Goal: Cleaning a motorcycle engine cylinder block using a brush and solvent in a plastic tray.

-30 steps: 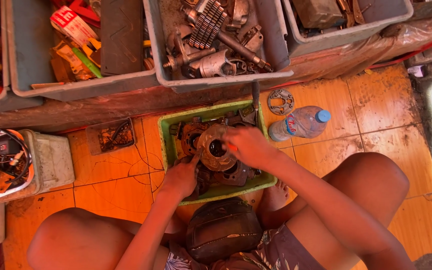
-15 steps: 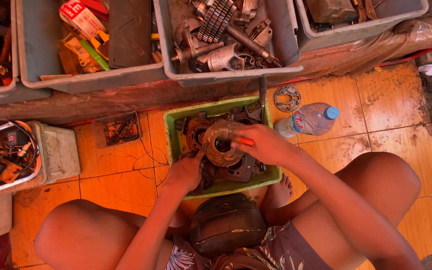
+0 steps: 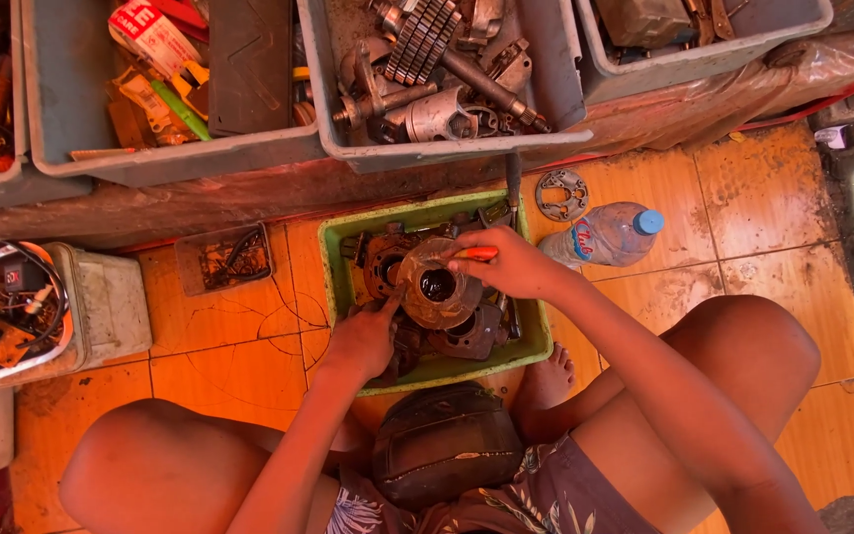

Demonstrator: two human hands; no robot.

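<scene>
I am squatting on orange floor tiles [image 3: 704, 188] facing long grey bins [image 3: 447, 148] heaped with metal parts. Between my knees is sitting a green tray [image 3: 333, 257] of greasy engine pieces, and over its middle I am steadying a round metal engine part [image 3: 437, 292] with a dark centre hole. My left hand [image 3: 363, 341] is resting at its lower left edge, forefinger stretched out touching the rim. My right hand [image 3: 506, 265] is pressing on its upper right edge, fingers curled around an orange-handled tool [image 3: 474, 253]. A plastic water bottle [image 3: 600, 235] is lying just right of the tray.
</scene>
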